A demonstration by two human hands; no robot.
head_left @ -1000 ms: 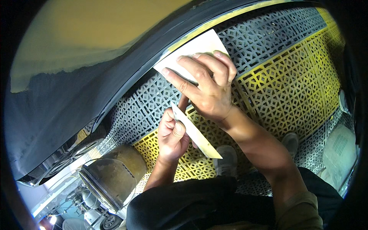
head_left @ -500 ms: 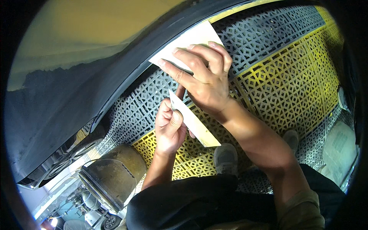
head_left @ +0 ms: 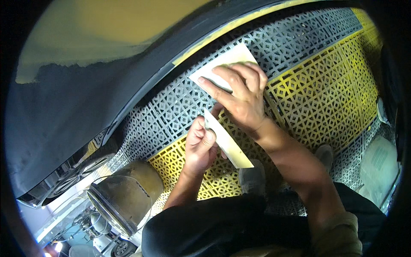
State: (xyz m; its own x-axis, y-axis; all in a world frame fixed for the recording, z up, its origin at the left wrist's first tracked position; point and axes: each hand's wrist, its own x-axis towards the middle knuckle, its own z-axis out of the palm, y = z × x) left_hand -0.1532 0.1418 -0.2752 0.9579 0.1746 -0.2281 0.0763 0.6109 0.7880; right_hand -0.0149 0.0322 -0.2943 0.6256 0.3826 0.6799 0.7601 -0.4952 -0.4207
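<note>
In my right hand [head_left: 242,96] is a flat, pale putty spreader [head_left: 237,53], its fingers spread over the upper face and the thumb tucked beneath. The spreader is apart from the lower edge of a dark car body panel [head_left: 77,107]. A yellow filler-like strip [head_left: 204,40] runs along that edge. Below and left of it, my left hand [head_left: 199,147] pinches a second pale spreader [head_left: 231,143] between thumb and fingers, tilted nearly edge-on. Yellowish material shows toward its lower end. The two spreaders do not touch.
A large dark bucket [head_left: 141,184] with a wire handle stands at lower left, close to a car wheel [head_left: 77,177]. Grey and yellow perforated tiles [head_left: 317,81] cover the floor. A translucent plastic bag or container [head_left: 379,167] is at the right. My shoes [head_left: 252,175] are below my hands.
My right hand and its spreader have moved down and right, away from the panel edge, uncovering more of the yellow strip. My left hand with its spreader has shifted right and slightly down.
</note>
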